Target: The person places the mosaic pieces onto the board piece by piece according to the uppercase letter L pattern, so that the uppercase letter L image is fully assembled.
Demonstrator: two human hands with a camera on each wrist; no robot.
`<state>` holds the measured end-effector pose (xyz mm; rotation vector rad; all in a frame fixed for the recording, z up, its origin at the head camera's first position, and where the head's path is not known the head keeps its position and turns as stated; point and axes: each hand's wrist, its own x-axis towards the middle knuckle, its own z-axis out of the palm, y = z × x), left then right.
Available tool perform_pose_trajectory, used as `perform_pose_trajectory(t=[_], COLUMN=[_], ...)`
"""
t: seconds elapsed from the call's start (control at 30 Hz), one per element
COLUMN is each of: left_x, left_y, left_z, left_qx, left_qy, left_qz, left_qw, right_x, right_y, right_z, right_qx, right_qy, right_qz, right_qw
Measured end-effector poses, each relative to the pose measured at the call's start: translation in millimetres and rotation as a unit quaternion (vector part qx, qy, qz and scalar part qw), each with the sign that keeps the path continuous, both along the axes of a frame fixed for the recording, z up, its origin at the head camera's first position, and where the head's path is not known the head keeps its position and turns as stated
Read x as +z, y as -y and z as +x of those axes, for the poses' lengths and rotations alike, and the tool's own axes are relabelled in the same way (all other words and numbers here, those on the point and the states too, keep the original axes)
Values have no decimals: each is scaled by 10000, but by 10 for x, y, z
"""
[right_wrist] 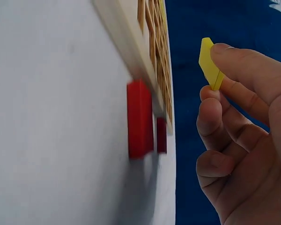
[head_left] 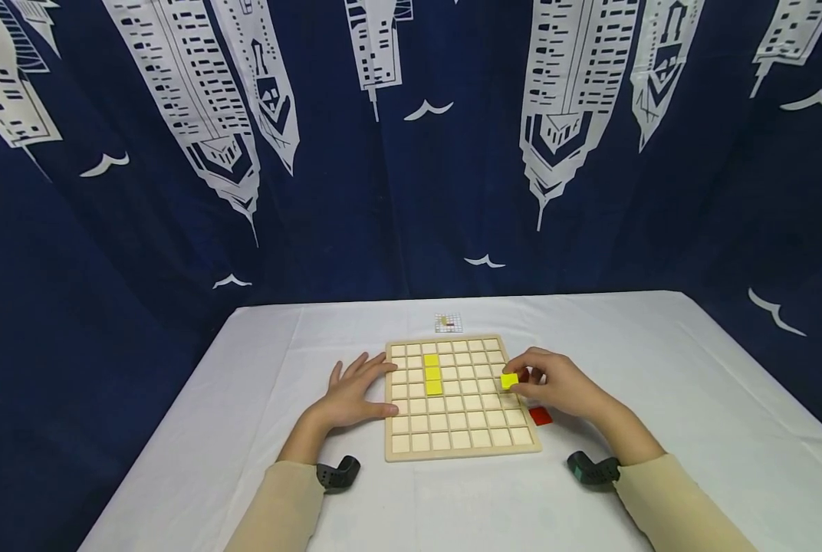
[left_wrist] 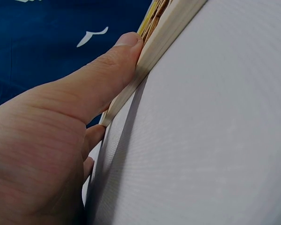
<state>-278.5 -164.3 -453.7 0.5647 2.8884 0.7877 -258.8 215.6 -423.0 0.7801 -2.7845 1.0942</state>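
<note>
A wooden grid board (head_left: 462, 454) lies on the table, with a column of 3 yellow tiles (head_left: 433, 374) in its squares, left of the middle. My left hand (head_left: 345, 397) rests at the board's left edge, fingers spread and the thumb on the frame. Over the right edge, my right hand (head_left: 556, 383) pinches a yellow square tile (head_left: 509, 381) between thumb and fingers. The right wrist view shows this tile (right_wrist: 210, 65) held up, apart from the board. A red tile (right_wrist: 139, 119) lies beside the board's right edge, with a second red tile (right_wrist: 161, 136) beyond it.
A small card with a printed grid pattern (head_left: 448, 323) lies behind the board. White cloth (head_left: 314, 337) covers the table. A dark blue curtain (head_left: 397, 253) with white building prints hangs behind it.
</note>
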Motion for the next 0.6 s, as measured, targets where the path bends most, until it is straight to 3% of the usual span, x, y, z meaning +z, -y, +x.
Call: perform_pose_trajectory(t=[0.6], left_x=[-5], left_y=[5], left_z=[-12], left_qx=[-23], left_qy=[40], left_qz=[-7], left_qw=[10000], right_x=[85], right_y=[469], right_z=[-18], right_qx=[688], right_qy=[-90], right_qz=[209], right_qw=[9974])
